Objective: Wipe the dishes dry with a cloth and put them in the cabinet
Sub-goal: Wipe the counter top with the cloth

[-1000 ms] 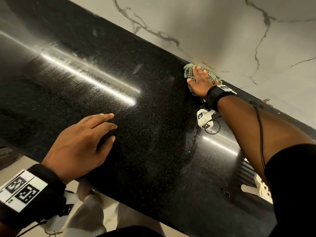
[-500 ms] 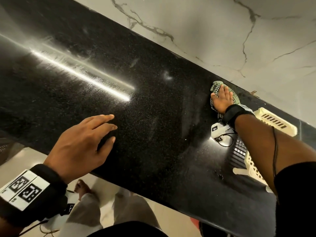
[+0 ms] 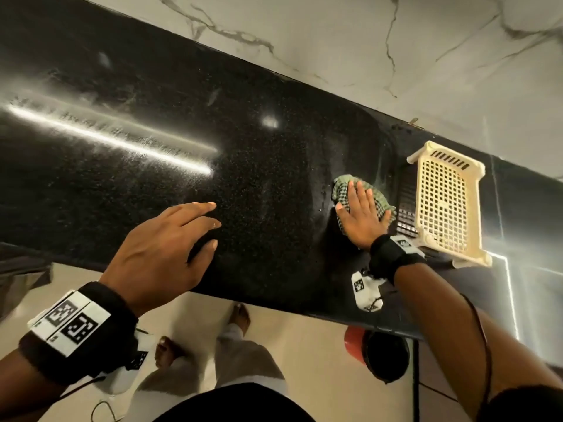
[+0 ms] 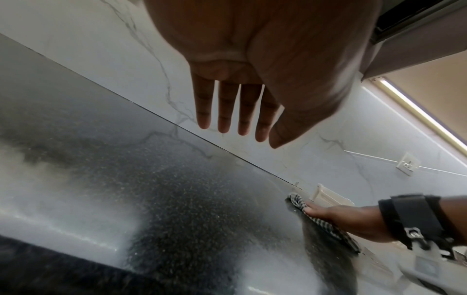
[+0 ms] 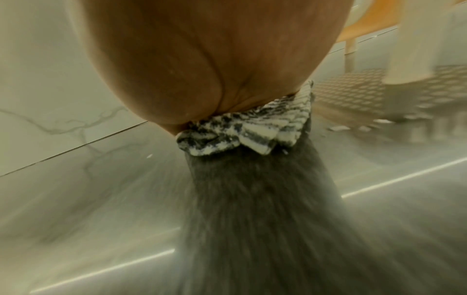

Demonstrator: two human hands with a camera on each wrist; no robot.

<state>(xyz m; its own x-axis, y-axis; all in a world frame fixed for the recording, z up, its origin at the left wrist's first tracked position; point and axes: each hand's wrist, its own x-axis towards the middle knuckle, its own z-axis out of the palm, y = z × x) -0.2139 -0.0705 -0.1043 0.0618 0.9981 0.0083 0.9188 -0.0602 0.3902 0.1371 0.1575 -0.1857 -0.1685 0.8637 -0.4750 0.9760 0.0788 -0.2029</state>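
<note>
Green cloth (image 3: pixel 340 188) flat under right hand (image 3: pixel 362 220), fingers straight, mid-right of frame, left hand (image 3: pixel 158 254) spread, holding nothing, lower left

Before you lies a black speckled countertop (image 3: pixel 259 184) with bright streaks of light on it. A cream plastic basket (image 3: pixel 441 202) with a grid of holes stands near its back edge, toward the right. Behind it runs a white marble wall (image 3: pixel 335 41) with a socket (image 4: pixel 407 164). Below the front edge, a red container (image 3: pixel 353 338) stands on the pale floor (image 3: pixel 304 345).
</note>
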